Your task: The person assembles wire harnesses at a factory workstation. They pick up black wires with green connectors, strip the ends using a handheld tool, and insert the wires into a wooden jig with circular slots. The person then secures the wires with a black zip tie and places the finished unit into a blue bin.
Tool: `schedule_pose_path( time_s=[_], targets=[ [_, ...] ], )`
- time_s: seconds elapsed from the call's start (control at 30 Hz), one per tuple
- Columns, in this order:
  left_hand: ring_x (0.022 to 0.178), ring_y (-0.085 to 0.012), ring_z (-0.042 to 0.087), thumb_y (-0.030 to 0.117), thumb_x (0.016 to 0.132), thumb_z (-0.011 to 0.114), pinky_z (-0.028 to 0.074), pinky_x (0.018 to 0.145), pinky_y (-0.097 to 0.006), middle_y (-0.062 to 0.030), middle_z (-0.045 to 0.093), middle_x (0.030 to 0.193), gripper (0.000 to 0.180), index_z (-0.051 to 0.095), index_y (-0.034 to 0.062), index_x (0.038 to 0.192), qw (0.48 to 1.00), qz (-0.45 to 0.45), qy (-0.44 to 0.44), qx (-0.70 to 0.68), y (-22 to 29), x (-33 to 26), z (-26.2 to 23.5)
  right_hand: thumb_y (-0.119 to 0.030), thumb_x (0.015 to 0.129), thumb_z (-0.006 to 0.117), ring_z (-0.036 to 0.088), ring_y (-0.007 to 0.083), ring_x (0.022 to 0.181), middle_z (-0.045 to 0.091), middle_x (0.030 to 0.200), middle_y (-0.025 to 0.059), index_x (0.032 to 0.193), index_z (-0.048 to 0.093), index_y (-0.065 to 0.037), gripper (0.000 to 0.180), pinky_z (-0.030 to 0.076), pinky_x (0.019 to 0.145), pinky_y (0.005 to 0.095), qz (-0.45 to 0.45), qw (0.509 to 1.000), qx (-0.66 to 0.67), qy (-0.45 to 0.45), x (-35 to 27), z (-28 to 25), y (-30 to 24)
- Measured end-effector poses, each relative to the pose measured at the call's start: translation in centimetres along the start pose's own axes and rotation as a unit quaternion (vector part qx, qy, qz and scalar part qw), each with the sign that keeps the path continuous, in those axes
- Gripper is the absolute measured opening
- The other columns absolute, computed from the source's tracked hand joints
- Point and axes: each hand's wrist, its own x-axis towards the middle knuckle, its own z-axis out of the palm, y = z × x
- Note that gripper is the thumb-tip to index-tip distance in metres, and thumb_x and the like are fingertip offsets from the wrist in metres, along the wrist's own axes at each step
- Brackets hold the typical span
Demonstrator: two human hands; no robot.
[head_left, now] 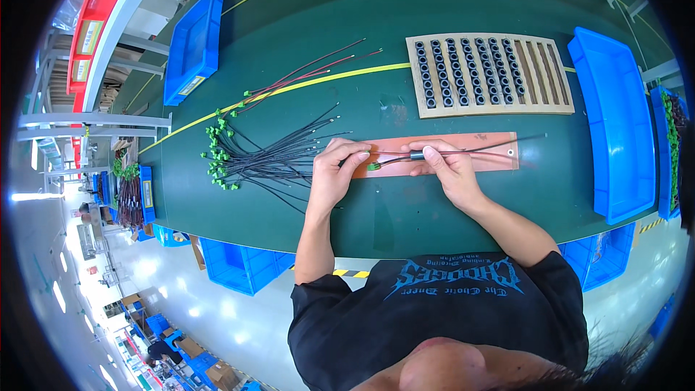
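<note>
Over a long copper-coloured board point(499, 146), my right hand point(454, 177) grips a short black cylinder point(417, 155) between thumb and fingers. Red and black wires point(470, 150) pass through the cylinder and trail out to the right. My left hand point(339, 170) pinches the left end of a red wire point(387, 153); the fingertips partly hide that end. A green connector point(373, 166) on a dark wire lies between my hands, just below the red wire. Left of my left hand fans a bundle of black wires point(268, 159) with green connectors point(219, 146).
A wooden rack point(499, 110) holding rows of black cylinders lies beyond my right hand. Blue trays stand at the right point(622, 137) and far left point(192, 51). Several red and black wires point(304, 74) rest near the yellow line on the green table point(362, 224).
</note>
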Motion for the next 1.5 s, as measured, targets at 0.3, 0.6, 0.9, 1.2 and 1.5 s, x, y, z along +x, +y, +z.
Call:
schedule_pose_path(
  time_s=[0.3, 0.6, 0.9, 1.2, 1.5],
  targets=[
    [0.093, -0.0236, 0.065, 0.004, 0.088, 0.074, 0.052, 0.085, -0.035, -0.0079, 0.073, 0.097, 0.017, 0.079, 0.0038, 0.104, 0.998, 0.014, 0.002, 0.059, 0.6, 0.1, 0.3, -0.021, 0.110, 0.050, 0.068, 0.0171, 0.107, 0.067, 0.127, 0.0124, 0.125, 0.064, 0.003, 0.031, 0.059, 0.089, 0.0312, -0.045, 0.999, -0.006, -0.006, 0.1, -0.1, 1.3],
    [0.086, -0.0193, 0.064, 0.007, 0.073, 0.088, 0.052, 0.081, -0.032, -0.0067, 0.069, 0.095, 0.032, 0.070, 0.0011, 0.099, 0.990, 0.023, -0.079, 0.112, 1.1, -0.6, -1.8, -0.022, 0.110, 0.050, 0.068, 0.0174, 0.107, 0.069, 0.125, 0.0118, 0.124, 0.064, 0.002, 0.031, 0.059, 0.089, 0.0315, -0.002, 1.000, 0.012, 0.018, 0.3, -0.2, 1.0],
    [0.077, -0.0095, 0.063, 0.002, 0.081, 0.083, 0.050, 0.070, -0.025, -0.0049, 0.073, 0.096, 0.021, 0.071, -0.0006, 0.098, 0.981, -0.128, -0.069, -0.126, 0.0, -1.4, -1.5, -0.021, 0.111, 0.048, 0.070, 0.0194, 0.106, 0.068, 0.127, 0.0136, 0.126, 0.061, 0.002, 0.030, 0.059, 0.089, 0.0314, 0.003, 1.000, 0.028, 0.013, 0.2, 0.1, 0.9],
    [0.089, -0.0141, 0.064, -0.001, 0.076, 0.084, 0.051, 0.076, -0.028, -0.0054, 0.075, 0.096, 0.025, 0.078, 0.0024, 0.100, 0.996, -0.065, -0.037, -0.042, 0.7, -0.9, -1.3, -0.022, 0.112, 0.046, 0.069, 0.0172, 0.107, 0.066, 0.130, 0.0116, 0.127, 0.059, 0.000, 0.029, 0.057, 0.083, 0.0289, -0.035, 0.999, -0.006, -0.007, 0.1, 0.1, 0.8],
    [0.091, -0.0234, 0.066, -0.003, 0.072, 0.083, 0.054, 0.078, -0.035, -0.0088, 0.075, 0.096, 0.021, 0.077, 0.0017, 0.092, 0.997, 0.029, 0.002, 0.076, 1.3, -0.7, -0.3, -0.020, 0.111, 0.048, 0.062, 0.0108, 0.094, 0.067, 0.126, 0.0096, 0.123, 0.063, -0.001, 0.027, 0.051, 0.077, 0.0247, -0.062, 0.998, -0.020, -0.019, 0.3, -0.1, 1.1]
  ],
)
